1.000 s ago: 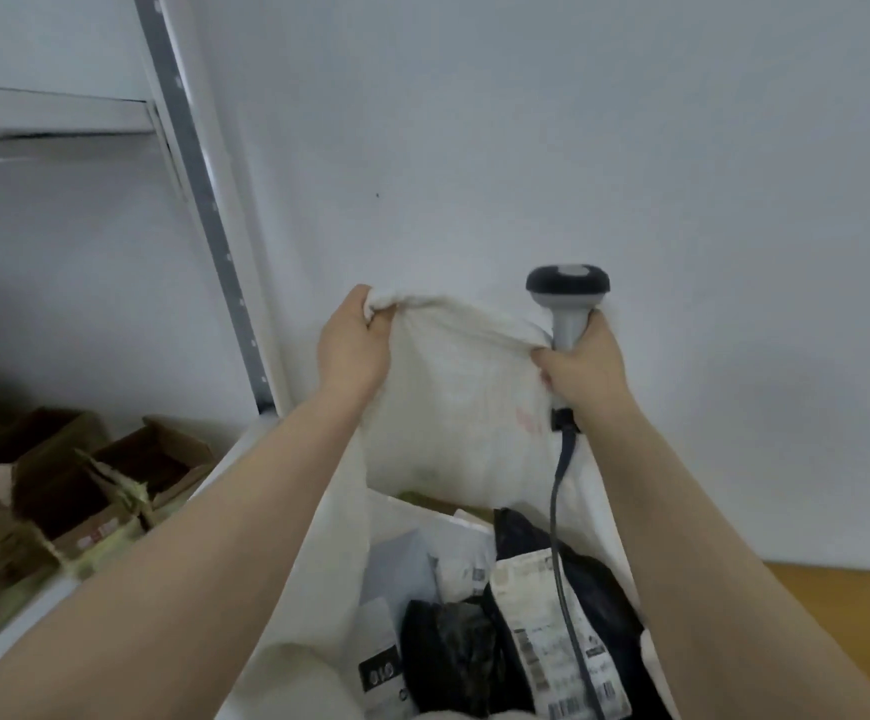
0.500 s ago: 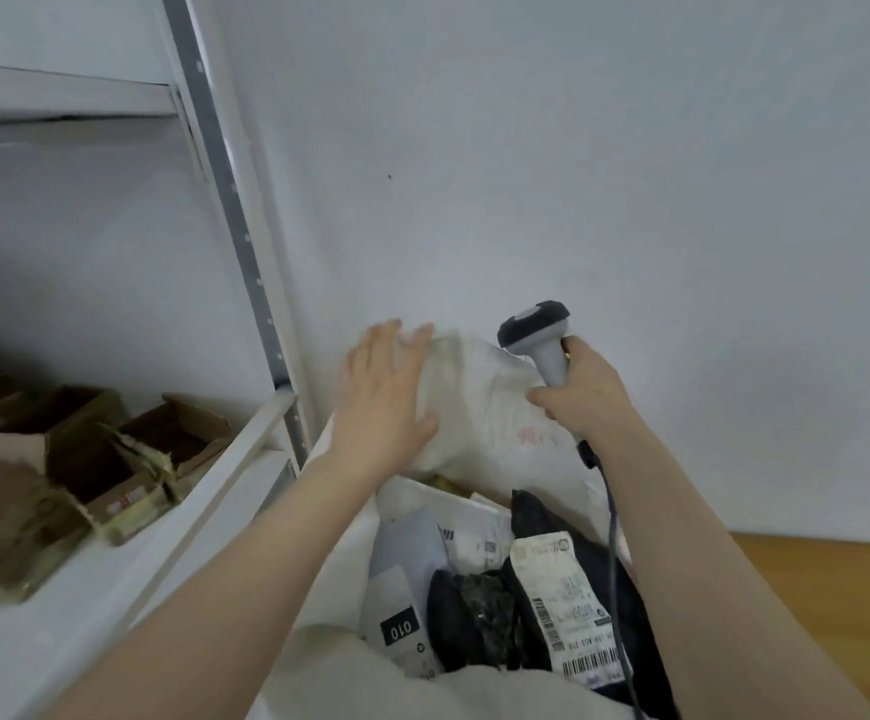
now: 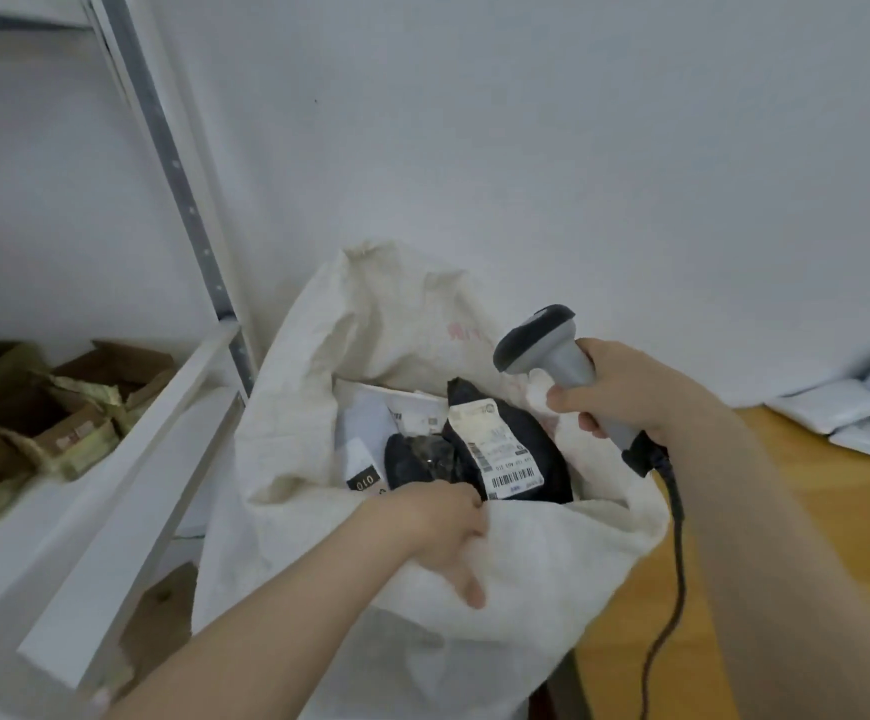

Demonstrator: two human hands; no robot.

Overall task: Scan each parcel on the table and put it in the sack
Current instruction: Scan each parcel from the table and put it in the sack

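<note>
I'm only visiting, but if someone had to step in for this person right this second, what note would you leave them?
Hands: the left hand grips the near rim of the sack, holding its mouth open. The right hand holds the corded scanner above it.
Done: several parcels lie in the sack, among them a black parcel with its barcode label up.
Left: white parcels lie on the wooden table at the right. They likely need scanning and bagging.
</note>
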